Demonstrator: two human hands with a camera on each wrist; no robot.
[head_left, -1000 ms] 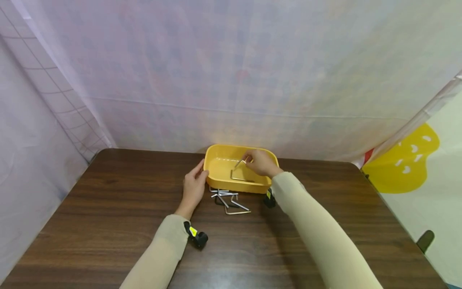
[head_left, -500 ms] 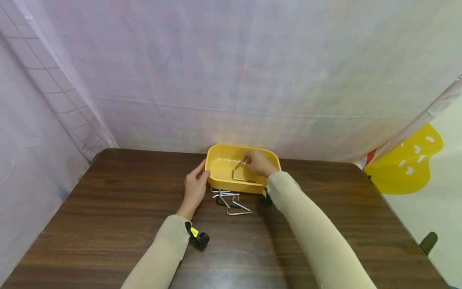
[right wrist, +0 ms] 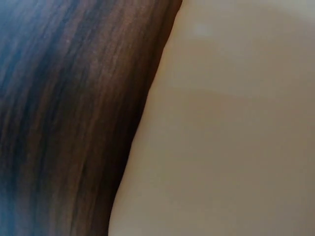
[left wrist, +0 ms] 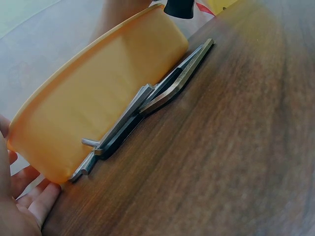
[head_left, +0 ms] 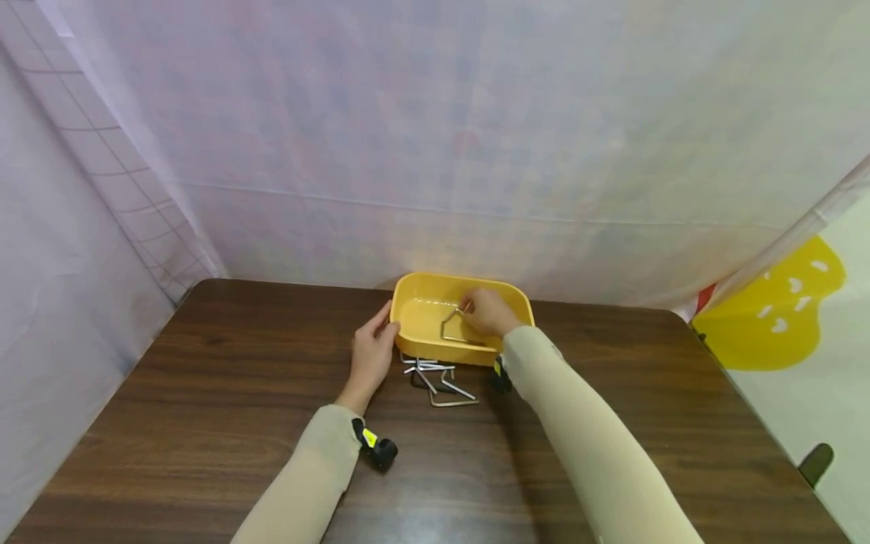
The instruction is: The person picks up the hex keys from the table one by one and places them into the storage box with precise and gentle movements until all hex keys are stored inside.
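Observation:
A yellow plastic bin stands near the table's back edge. Its left end is touched by my left hand, whose fingers rest against the wall and corner. Inside the bin, my right hand pinches the end of a hex key, held low over the bin floor. Another hex key lies on that floor, close to the held one. In front of the bin, several silver hex keys and a bronze one lie in a loose pile. The right wrist view shows mostly the bin wall.
The brown wood-grain table reaches out on both sides of the bin. Among the loose keys lies a flat dark piece, partly covered. Pale curtain cloth hangs right behind the table's back edge.
My right hand has lowered slightly, bringing the pinched hex key down beside the one on the bin floor. My left hand stays against the bin. The head view has shifted slightly.

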